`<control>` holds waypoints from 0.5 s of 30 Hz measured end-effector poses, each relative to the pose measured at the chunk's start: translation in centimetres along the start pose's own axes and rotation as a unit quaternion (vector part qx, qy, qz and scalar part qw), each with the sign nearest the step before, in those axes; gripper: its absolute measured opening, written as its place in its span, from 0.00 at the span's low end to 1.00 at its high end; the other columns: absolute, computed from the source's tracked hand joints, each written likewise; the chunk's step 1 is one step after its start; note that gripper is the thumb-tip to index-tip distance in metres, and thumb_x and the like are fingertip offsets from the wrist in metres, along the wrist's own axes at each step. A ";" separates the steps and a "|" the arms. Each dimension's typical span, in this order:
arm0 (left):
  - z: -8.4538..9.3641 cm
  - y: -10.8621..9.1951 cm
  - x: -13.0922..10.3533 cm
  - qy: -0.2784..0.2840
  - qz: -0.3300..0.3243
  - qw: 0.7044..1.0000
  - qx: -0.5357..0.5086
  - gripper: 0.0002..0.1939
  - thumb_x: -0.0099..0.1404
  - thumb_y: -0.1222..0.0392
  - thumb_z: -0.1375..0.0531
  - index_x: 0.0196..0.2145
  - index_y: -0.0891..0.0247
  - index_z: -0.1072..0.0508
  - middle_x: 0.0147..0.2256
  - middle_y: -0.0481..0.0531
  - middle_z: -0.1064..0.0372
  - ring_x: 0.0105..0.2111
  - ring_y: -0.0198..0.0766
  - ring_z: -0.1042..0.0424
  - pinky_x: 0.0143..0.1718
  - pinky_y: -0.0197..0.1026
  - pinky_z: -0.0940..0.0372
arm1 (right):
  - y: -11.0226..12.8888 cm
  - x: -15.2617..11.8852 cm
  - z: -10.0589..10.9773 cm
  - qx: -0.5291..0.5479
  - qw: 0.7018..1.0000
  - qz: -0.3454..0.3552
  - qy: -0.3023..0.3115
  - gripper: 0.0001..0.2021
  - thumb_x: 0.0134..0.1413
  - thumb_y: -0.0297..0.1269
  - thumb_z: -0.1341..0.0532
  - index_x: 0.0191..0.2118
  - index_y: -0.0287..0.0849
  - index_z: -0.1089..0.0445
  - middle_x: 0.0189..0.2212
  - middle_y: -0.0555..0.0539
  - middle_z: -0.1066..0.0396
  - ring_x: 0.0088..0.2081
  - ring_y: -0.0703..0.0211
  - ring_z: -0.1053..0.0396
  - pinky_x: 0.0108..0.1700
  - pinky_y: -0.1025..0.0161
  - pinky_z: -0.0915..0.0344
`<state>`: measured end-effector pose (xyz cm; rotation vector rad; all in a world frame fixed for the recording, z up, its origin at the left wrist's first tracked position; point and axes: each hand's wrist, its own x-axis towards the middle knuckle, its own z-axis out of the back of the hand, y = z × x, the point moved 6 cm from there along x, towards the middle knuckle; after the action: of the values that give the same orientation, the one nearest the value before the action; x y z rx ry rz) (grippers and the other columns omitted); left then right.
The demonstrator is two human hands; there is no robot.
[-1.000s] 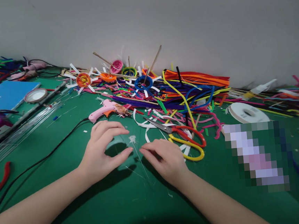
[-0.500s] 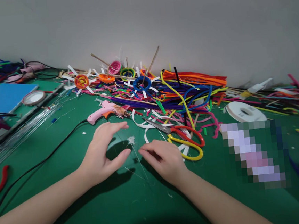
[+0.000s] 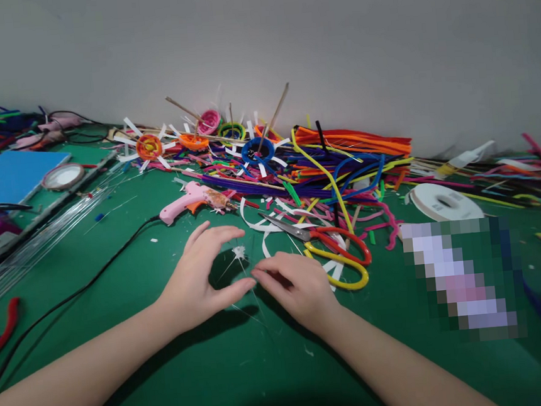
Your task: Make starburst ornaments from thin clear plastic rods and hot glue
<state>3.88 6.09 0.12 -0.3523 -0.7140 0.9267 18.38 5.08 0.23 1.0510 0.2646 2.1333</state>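
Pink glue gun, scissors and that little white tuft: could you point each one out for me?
Pink glue gun (image 3: pixel 197 192): head view, on its pink body.
Scissors (image 3: pixel 305 234): head view, at the pivot.
White tuft (image 3: pixel 239 252): head view, at its centre.

It's a craft workshop (glue gun (image 3: pixel 192 200), scissors (image 3: pixel 304 233), heaped pipe cleaners (image 3: pixel 360 143)).

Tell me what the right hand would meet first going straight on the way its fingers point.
The right hand would most likely meet the left hand, at its thumb, just beyond the right fingers. Depth is unclear; the white tuft near that line might come first.
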 end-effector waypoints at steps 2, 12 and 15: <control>-0.2 0.0 0.0 -0.001 0.003 1.000 -0.004 0.24 0.60 0.52 0.41 0.52 0.58 0.41 0.51 0.56 0.33 0.53 0.44 0.34 0.62 0.60 0.53 | 0.1 0.0 0.0 0.000 1.000 0.004 0.000 0.08 0.59 0.34 0.42 0.30 0.40 0.29 0.22 0.51 0.28 0.22 0.67 0.34 0.26 0.68 0.39; -0.3 0.0 0.0 0.011 0.024 0.998 -0.053 0.23 0.60 0.56 0.41 0.52 0.59 0.41 0.52 0.58 0.36 0.53 0.45 0.37 0.54 0.53 0.39 | 0.0 0.0 0.0 -0.005 1.000 -0.003 0.005 0.09 0.59 0.34 0.43 0.30 0.41 0.28 0.22 0.51 0.28 0.22 0.66 0.33 0.27 0.68 0.38; -0.6 0.3 0.0 0.026 0.033 0.997 -0.057 0.27 0.59 0.55 0.40 0.54 0.60 0.43 0.53 0.59 0.38 0.55 0.46 0.38 0.55 0.53 0.40 | 0.0 0.0 0.0 0.005 1.000 -0.002 0.000 0.08 0.59 0.34 0.42 0.30 0.41 0.29 0.22 0.51 0.28 0.22 0.67 0.33 0.27 0.68 0.39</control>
<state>4.09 6.24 -0.50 -0.5022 -0.7134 0.9387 18.39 5.11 0.23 1.0537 0.2772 2.1305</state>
